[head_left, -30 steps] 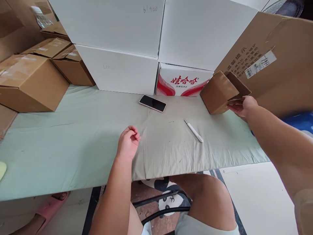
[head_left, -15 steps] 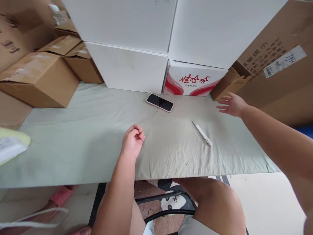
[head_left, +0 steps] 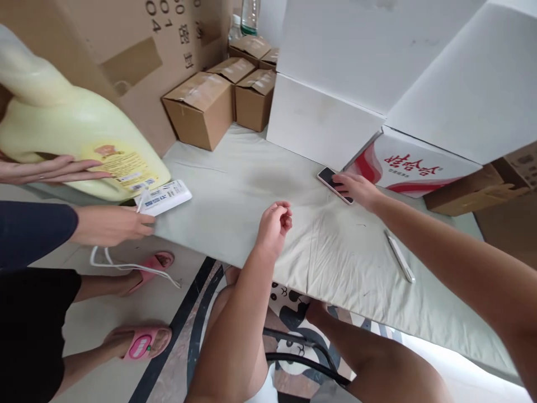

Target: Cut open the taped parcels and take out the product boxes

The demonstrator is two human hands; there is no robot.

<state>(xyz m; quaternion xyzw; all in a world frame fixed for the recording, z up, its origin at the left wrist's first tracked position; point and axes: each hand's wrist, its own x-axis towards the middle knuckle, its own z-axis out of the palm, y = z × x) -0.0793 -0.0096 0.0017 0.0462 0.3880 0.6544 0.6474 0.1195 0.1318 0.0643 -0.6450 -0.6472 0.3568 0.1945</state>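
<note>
My left hand (head_left: 274, 226) hovers over the near part of the cloth-covered table (head_left: 218, 207), its fingers curled in and nothing visible in them. Out to the right, my right hand (head_left: 356, 189) reaches over a dark-screened phone (head_left: 328, 178) that lies flat, and its spread fingers cover part of the screen. Whether the fingertips touch the phone is hard to tell. A slim white knife-like tool (head_left: 400, 256) lies on the cloth below my right forearm.
At the left, another person's hands hold a yellow jug (head_left: 84, 129) and a white packet with a cord (head_left: 165, 197). Small brown boxes (head_left: 201, 106) stand at the back left. White boxes (head_left: 323, 120), a red-and-white carton (head_left: 413, 162) and an open brown box (head_left: 465, 196) line the back.
The view has swung left, bringing the other person and the jug into sight. My right hand has moved left from near the brown box to the phone. My left hand stays curled.
</note>
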